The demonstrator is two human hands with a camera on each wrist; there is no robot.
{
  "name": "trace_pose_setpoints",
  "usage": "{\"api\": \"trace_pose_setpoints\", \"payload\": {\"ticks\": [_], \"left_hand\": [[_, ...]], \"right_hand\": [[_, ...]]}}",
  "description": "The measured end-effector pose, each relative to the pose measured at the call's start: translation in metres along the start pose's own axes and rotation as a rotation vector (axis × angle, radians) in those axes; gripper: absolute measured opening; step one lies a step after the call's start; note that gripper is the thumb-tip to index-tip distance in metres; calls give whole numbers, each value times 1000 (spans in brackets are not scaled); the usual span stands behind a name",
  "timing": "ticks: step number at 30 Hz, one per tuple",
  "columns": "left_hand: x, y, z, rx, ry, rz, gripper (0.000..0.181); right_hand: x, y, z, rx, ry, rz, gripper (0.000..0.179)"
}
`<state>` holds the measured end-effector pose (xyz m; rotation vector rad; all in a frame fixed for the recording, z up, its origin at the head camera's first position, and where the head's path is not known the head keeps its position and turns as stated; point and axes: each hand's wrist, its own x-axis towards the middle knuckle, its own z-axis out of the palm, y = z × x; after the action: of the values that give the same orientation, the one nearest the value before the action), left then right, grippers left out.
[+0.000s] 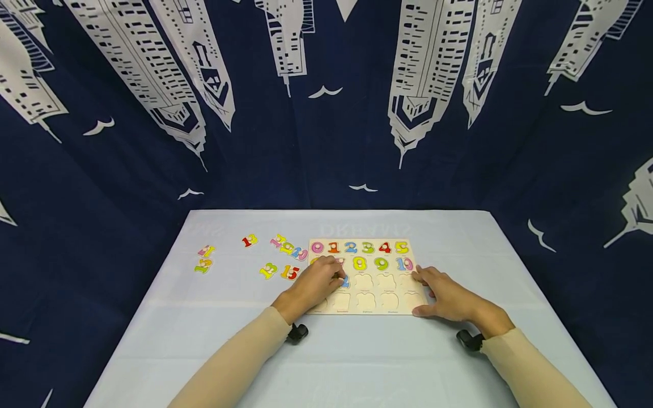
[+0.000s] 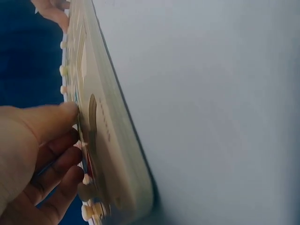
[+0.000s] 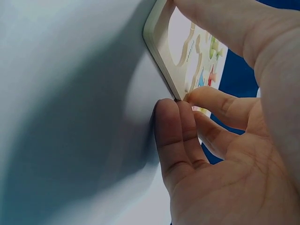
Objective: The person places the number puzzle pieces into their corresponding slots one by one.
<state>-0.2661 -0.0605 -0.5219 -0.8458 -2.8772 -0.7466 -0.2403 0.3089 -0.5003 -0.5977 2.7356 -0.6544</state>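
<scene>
A wooden number puzzle board (image 1: 352,309) lies on the table, with colourful knobbed numbers in its upper rows. My left hand (image 1: 317,283) is over the board's left half. Its thumb and fingers pinch a number puzzle piece at the third row; a blue 2 (image 1: 346,281) shows beside the fingertips, and the rest is hidden. In the left wrist view the thumb (image 2: 56,119) is low at the board's surface. My right hand (image 1: 451,294) rests at the board's right edge, thumb at the near corner. The right wrist view shows straight fingers (image 3: 169,129) against the board's side.
Loose number pieces lie left of the board: a red-and-yellow 13 (image 1: 250,241), a yellow-green piece (image 1: 268,271), a red-orange 15 (image 1: 289,272) and several others. Two pieces, one being a yellow-green number (image 1: 203,266), are farther left. A dark blue patterned curtain (image 1: 306,141) hangs behind the white table (image 1: 229,334).
</scene>
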Motion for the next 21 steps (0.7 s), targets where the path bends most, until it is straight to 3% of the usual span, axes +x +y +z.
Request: {"api": "trace_pose_setpoints", "payload": {"ticks": [5, 9, 18, 21], "left_hand": [[-7, -5, -6, -47, 36, -10, 19], [-17, -17, -17, -44, 101, -59, 24], [-49, -70, -46, 49, 253, -185, 25], [-59, -84, -55, 53, 265, -245, 27]], "right_hand": [[-1, 0, 0, -3, 2, -5, 102], [-1, 0, 1, -3, 5, -5, 101], [-1, -2, 0, -12, 1, -1, 102], [-1, -3, -1, -13, 2, 1, 102]]}}
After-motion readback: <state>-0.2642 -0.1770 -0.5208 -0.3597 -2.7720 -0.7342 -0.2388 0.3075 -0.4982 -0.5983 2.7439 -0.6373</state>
